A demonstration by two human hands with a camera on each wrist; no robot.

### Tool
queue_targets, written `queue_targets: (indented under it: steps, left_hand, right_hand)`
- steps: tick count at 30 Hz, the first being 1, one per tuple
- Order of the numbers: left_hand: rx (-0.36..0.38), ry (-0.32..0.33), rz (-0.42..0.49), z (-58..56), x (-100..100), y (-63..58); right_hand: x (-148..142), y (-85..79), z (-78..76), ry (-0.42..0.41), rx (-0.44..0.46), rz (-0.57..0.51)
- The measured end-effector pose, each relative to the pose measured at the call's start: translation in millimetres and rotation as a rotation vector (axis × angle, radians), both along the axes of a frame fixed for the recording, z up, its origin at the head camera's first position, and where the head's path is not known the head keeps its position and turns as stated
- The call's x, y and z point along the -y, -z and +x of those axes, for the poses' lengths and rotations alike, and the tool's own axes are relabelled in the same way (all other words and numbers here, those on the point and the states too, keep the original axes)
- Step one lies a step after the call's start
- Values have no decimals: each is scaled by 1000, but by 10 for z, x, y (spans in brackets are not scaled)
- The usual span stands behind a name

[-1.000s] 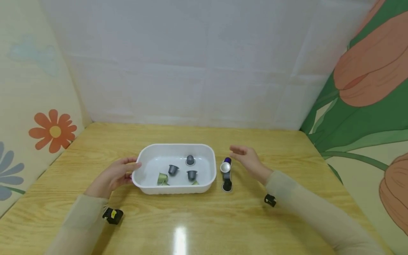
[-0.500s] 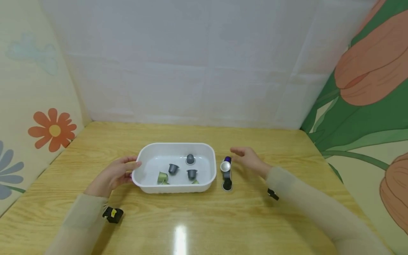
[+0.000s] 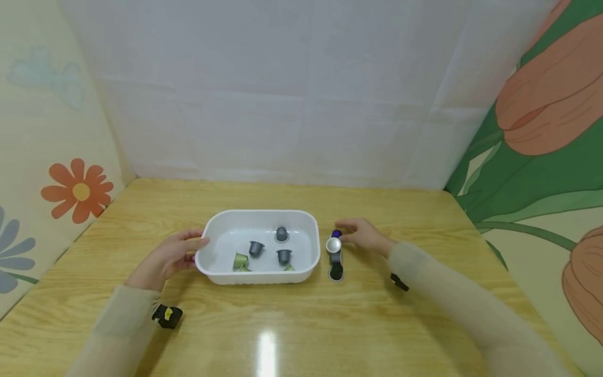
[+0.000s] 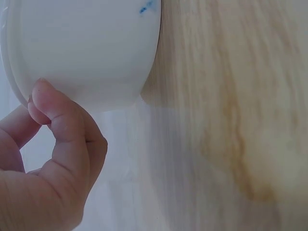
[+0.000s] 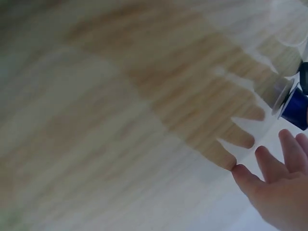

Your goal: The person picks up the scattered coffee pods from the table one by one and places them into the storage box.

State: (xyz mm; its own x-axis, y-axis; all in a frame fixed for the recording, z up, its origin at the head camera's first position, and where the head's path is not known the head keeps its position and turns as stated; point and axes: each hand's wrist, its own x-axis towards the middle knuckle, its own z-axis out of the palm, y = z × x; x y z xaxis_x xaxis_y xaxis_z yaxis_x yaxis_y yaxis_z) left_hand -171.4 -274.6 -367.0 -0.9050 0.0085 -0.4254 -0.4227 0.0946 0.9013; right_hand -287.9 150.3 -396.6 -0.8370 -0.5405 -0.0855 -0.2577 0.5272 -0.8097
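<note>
My left hand [image 3: 171, 256] pinches the left rim of a white plastic tub [image 3: 264, 277], and the left wrist view shows thumb and fingertips at its rim. Inside lie grey coffee capsules [image 3: 256, 248] and green coffee capsules [image 3: 241, 260]. To the right of the tub, several capsules form a short row: a purple coffee capsule [image 3: 336, 234] at the far end, one with its silver lid [image 3: 333, 245] up, a grey one [image 3: 335, 257] and a black one [image 3: 336, 271]. Beside the purple capsule is my right hand [image 3: 365, 235], fingers spread; contact is unclear.
The wooden table [image 3: 301, 324] carries everything. A white sheet [image 3: 282, 94] hangs behind it, with patterned panels at left and right. Each wrist bears a small black camera [image 3: 167, 316].
My right hand has shifted slightly left and closer to the purple capsule. The left hand, the tub and the capsules have stayed put.
</note>
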Motion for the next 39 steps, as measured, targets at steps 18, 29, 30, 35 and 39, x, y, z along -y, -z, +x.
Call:
queue_targets:
  steps: [18,29,30,35,39]
  left_hand:
    - [-7,-1,-14,7,5,4]
    - [5,-3,-7,0,19,19]
    - [8,-3,-8,1,22,21]
    - [7,-1,-16,-3,28,21]
    - [6,-3,-17,-12,22,21]
  right_hand:
    - [52,4,-62,6,43,1]
    - [-20,-137,6,153,114,-68]
    - [-21,-156,21,164,128,-81]
    - [-13,-246,89,231,168,-128]
    - [0,-307,132,268,188,-168]
